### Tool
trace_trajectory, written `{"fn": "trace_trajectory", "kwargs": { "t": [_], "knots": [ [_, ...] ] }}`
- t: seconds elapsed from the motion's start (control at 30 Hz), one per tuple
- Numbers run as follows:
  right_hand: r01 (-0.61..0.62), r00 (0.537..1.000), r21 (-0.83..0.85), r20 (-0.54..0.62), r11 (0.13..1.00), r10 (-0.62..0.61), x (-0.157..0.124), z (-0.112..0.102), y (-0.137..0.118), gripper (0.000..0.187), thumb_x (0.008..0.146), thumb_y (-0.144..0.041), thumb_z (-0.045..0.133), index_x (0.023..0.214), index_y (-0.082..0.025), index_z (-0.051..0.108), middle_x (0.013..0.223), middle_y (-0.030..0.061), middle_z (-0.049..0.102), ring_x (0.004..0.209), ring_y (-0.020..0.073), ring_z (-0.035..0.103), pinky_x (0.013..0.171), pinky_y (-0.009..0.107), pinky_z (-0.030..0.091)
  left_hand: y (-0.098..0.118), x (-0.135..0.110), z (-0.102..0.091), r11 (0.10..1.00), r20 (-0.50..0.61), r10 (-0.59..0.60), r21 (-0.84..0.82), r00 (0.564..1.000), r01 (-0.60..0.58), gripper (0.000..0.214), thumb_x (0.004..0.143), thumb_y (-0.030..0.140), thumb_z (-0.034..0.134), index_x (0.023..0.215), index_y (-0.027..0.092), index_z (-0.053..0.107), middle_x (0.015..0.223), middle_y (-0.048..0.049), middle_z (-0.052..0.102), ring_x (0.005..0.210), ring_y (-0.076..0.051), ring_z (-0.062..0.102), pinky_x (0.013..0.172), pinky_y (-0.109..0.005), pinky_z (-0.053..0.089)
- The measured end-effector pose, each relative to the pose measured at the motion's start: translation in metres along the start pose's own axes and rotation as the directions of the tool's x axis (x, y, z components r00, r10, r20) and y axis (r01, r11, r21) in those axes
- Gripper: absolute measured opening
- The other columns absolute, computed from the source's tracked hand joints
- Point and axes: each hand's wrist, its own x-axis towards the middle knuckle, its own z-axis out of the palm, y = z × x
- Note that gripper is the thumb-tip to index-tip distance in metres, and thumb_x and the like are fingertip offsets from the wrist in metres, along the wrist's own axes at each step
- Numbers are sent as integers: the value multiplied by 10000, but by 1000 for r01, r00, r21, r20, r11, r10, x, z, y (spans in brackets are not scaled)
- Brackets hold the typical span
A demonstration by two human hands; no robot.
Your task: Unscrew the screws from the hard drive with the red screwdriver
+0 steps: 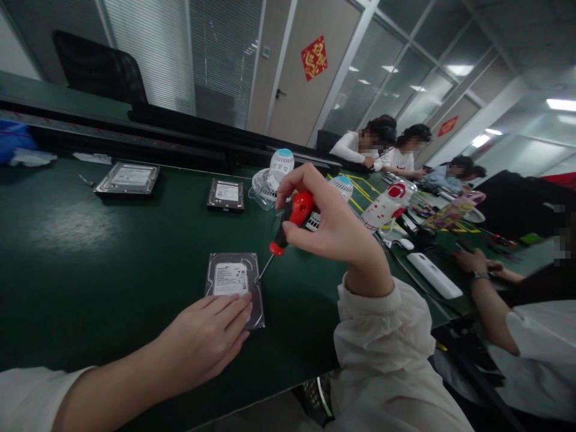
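A hard drive lies flat on the green table, its white label facing up. Across its lower part rests my left hand, fingers stretched out flat and covering some of the label. My right hand is closed around the handle of a red and black screwdriver. The screwdriver slants down to the left, and its tip meets the right edge of the drive near the label. Whether a screw sits under the tip is too small to tell.
Farther back lie a small hard drive and a larger drive. White fans stand behind my right hand. To the right are a white bottle, a white power bank and cables. A co-worker's hands are at the right.
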Motion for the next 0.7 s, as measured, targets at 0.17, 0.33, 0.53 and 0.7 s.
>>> {"fn": "trace_trajectory", "kwargs": {
  "t": [0.17, 0.33, 0.53, 0.7],
  "knots": [
    [31, 999, -43, 36, 999, -29, 2, 2, 0, 199, 860, -228, 640, 1030, -190, 544, 947, 3, 594, 782, 123, 534, 752, 302, 449, 0, 1, 2, 1000, -1, -3, 6, 1000, 3, 445, 1078, 187, 353, 1121, 73, 781, 1141, -147, 804, 954, -264, 766, 768, -386, 600],
    [83, 996, -90, -25, 992, -86, 2, 4, 3, 81, 896, -221, 647, 936, -180, 588, 871, -13, 607, 751, 106, 533, 743, 275, 431, 0, 2, 0, 1000, -6, -13, 1, 1000, 13, 458, 1085, 189, 344, 1107, 76, 786, 1131, -137, 808, 946, -251, 765, 783, -376, 597],
    [136, 991, -67, 17, 988, -135, 2, 1, 2, 173, 808, -159, 614, 981, -164, 608, 930, 17, 626, 800, 128, 558, 752, 286, 450, 0, 0, 1, 1000, -16, -11, 0, 1000, 11, 444, 1078, 185, 356, 1103, 75, 785, 1133, -140, 807, 952, -252, 762, 787, -377, 592],
    [97, 995, -90, -31, 991, -100, 3, 2, 3, 84, 873, -195, 656, 947, -175, 622, 887, 1, 647, 785, 121, 584, 752, 276, 456, 0, -1, 1, 1000, -2, -16, -4, 1000, 16, 416, 1070, 184, 382, 1121, 78, 781, 1160, -142, 800, 970, -258, 758, 798, -387, 591]
  ]
}}
